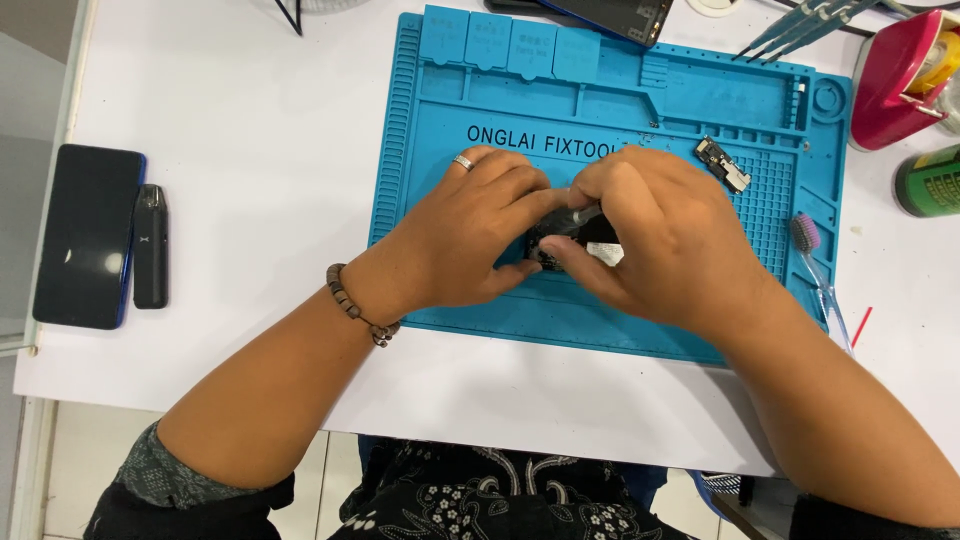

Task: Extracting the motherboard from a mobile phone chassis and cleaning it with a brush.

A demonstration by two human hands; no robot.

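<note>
Single head view, close, straight down over blue work mat (480, 150).

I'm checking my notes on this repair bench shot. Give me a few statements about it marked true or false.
1. Both hands, left hand and right hand, meet over the blue mat. True.
2. The dark phone lies on the mat. False: it lies on the white table, left of the mat.
3. The left hand wears a ring. True.
4. The toothbrush is in the right hand. False: it lies at the mat's right edge.
</note>
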